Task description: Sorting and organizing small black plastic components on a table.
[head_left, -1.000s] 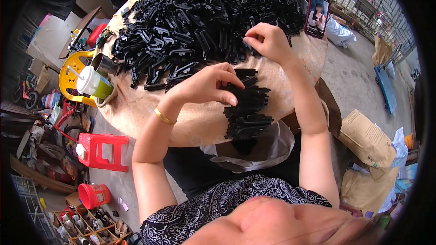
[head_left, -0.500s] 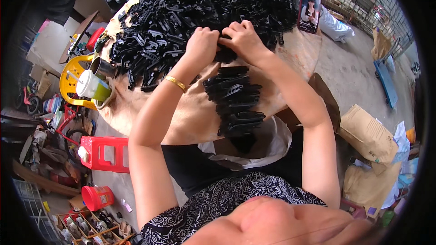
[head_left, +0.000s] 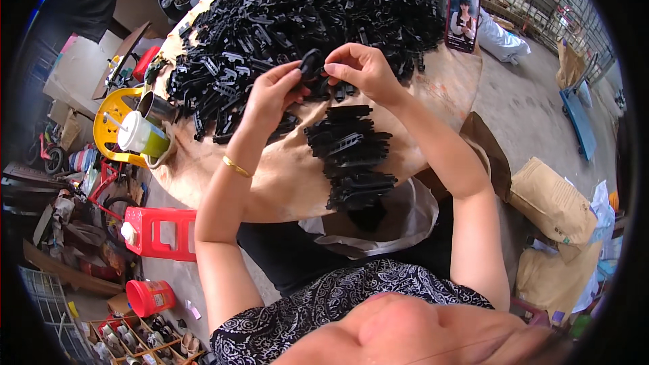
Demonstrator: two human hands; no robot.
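Observation:
Between the thumb and fingers of my left hand [head_left: 272, 94] is a small black plastic part [head_left: 310, 65], raised over the near edge of the big pile of black plastic parts [head_left: 324, 10]. Just right of it, my right hand [head_left: 365, 74] has thumb and forefinger pinched together. Whatever sits in that pinch is too small to make out. Closer to me, a stack of similar black parts [head_left: 350, 142] lies in rough rows on the tan cloth [head_left: 277, 186] and reaches the table's front edge.
Under that edge, a white bag [head_left: 412, 220] hangs open at my lap. A phone [head_left: 462, 19] stands at the table's right. To the left are a yellow chair [head_left: 107, 125] with a lidded cup [head_left: 143, 134], a red stool [head_left: 159, 233] and a red bucket [head_left: 149, 297].
My hands were close together over the pile; now they are apart and nearer to me. The black part in my left hand has come into view.

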